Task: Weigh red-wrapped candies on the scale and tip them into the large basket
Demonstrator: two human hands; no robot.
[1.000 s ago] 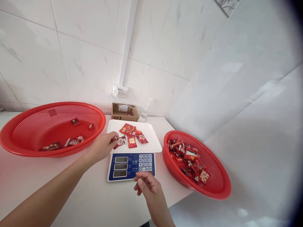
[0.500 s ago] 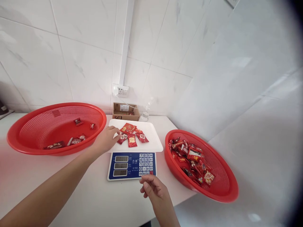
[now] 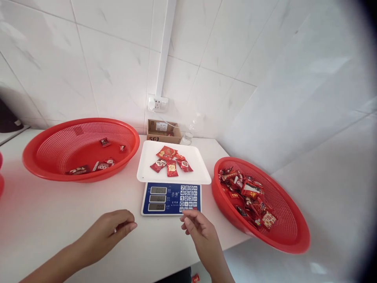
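A weighing scale with a blue keypad panel [image 3: 171, 198] stands in the middle of the white counter. Its white tray [image 3: 147, 173] carries several red snack packets [image 3: 172, 163]. My left hand [image 3: 108, 234] hovers over the counter in front and to the left of the scale, fingers loosely bent and holding nothing. My right hand [image 3: 198, 230] is at the scale's front right corner, fingers loosely curled and empty. A big red mesh basket [image 3: 82, 179] on the left holds a few packets [image 3: 100, 165]. A second red basket [image 3: 282, 245] on the right holds a heap of packets [image 3: 247, 196].
A small cardboard box [image 3: 163, 131] and a clear bottle [image 3: 188, 135] stand behind the scale against the tiled wall, under a socket [image 3: 158, 104]. The right basket overhangs the counter's corner. A red packet [image 3: 194, 278] lies on the floor below. A dark object [image 3: 7, 118] sits far left.
My left hand let go of a packet on the scale tray and drew back to the counter in front. My right hand stayed near the scale's front edge. The view shifted slightly left.
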